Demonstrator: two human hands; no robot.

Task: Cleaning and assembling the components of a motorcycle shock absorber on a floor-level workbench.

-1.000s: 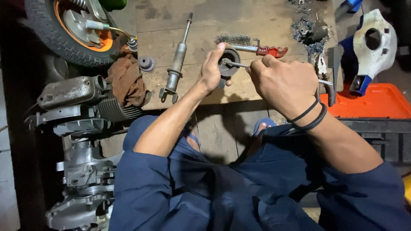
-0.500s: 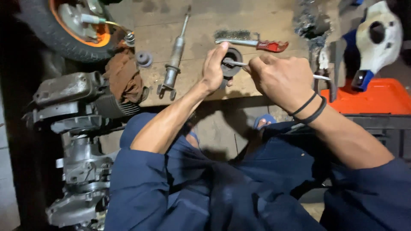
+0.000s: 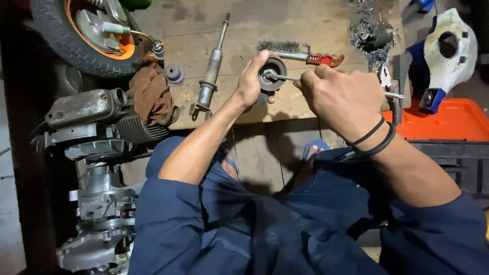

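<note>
- While cupping a round black metal part [image 3: 272, 74], left hand [image 3: 250, 81] in closed grip.
- Right hand [image 3: 342, 99] at 3 o'clock, pinching thin metal rod [image 3: 281, 77] into its centre.
- Wire brush [image 3: 300, 53] at 12 o'clock on wooden floor [image 3: 265, 23].

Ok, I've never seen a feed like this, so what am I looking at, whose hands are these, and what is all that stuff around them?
The camera sits on a person's head and looks down over their blue-clad lap. Both bare hands are that person's own. The left hand grips a round black metal part. The right hand, with black bands on its wrist, holds a thin metal tool whose tip sits at the part's centre. Beyond them, on worn wooden boards, lie a grey shock absorber, a wire brush with a red handle and a brown rag. At left stand a grey engine block and a tyre with an orange rim; at right, an orange tray.
</note>
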